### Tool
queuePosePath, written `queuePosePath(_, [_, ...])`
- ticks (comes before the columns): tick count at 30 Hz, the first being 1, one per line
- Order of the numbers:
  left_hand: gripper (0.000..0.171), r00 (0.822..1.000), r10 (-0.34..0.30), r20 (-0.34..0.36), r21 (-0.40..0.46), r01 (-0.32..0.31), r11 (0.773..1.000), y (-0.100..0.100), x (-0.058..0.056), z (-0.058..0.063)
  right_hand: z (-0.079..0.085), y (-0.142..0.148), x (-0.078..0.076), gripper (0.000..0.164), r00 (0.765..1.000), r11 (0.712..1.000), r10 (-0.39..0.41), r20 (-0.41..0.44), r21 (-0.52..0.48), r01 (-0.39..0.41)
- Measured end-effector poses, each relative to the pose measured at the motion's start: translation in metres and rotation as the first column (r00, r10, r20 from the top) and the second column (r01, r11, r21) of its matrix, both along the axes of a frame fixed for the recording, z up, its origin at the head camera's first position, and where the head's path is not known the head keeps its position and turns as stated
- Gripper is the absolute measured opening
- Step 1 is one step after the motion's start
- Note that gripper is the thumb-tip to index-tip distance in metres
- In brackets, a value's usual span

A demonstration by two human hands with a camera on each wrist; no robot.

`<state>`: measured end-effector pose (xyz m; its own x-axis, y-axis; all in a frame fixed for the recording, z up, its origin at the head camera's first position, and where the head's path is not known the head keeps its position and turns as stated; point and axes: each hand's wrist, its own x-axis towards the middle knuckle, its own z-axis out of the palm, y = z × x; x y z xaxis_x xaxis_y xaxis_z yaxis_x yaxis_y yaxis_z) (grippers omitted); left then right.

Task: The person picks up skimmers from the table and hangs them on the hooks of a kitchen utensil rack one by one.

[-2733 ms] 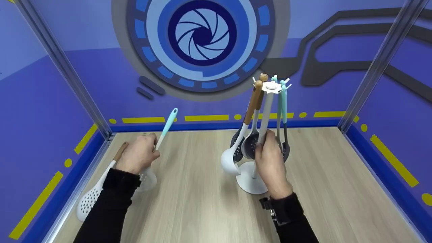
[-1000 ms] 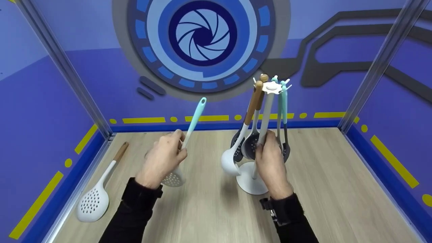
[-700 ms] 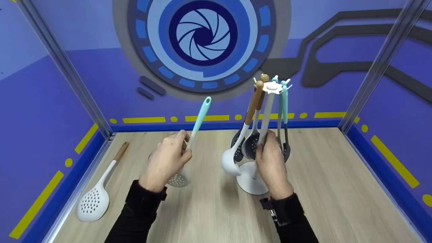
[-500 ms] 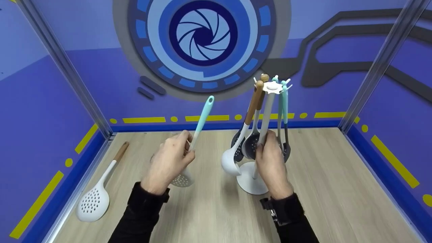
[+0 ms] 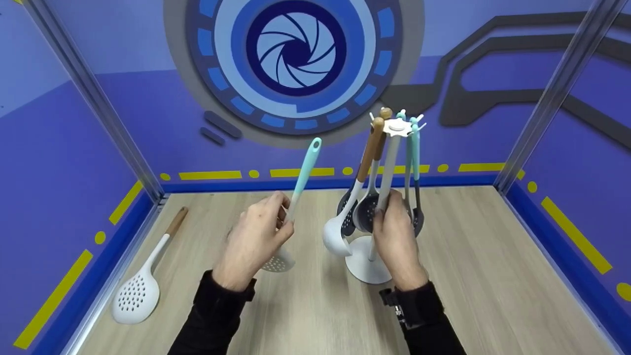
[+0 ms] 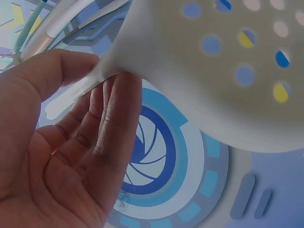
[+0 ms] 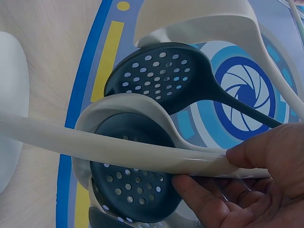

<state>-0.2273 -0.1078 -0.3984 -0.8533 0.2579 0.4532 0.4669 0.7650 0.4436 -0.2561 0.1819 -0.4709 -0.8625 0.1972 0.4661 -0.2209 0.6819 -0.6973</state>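
My left hand (image 5: 256, 236) pinches a white skimmer (image 6: 190, 61) low on its shaft, between thumb and fingers. Its mint handle (image 5: 307, 167) points up, and the perforated head hangs below my hand over the table. To the right stands a white utensil stand (image 5: 370, 264), whose post my right hand (image 5: 397, 236) grips. On its hooks hang several utensils: a white ladle (image 5: 336, 236) with a brown handle faces the left hand, with dark perforated skimmers (image 7: 156, 73) behind it. Mint-handled dark utensils (image 5: 415, 153) hang on the right side, partly hidden by my right hand.
Another white skimmer (image 5: 135, 298) with a brown handle lies at the left of the wooden table (image 5: 305, 315). Blue printed panels (image 5: 123, 113) enclose the table at the back and sides, with metal posts (image 5: 547, 93) in the corners.
My left hand has carried the mint-handled skimmer rightward from beside the brown-handled one, toward the stand, slowing lately. The right hand and the stand have stayed put.
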Motion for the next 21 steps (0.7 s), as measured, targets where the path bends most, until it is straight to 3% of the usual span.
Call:
queuePosePath(6, [0.020,1.000,-0.004,-0.029,0.020,0.004,1.000,0.006,0.002,0.000,-0.001,-0.001,0.001,0.043,1.000,1.000,0.001,-0.022,0.010,0.000])
queuePosePath(14, [0.021,1.000,0.022,-0.002,0.050,-0.022,0.999,0.017,0.007,0.000,-0.003,-0.001,0.002,0.043,0.999,1.000,0.004,-0.050,0.013,-0.004])
queuePosePath(21, [0.022,0.998,0.002,-0.060,0.081,0.002,0.997,0.026,0.010,-0.002,-0.002,-0.001,0.001,0.043,0.999,1.000,-0.002,-0.035,0.012,0.002])
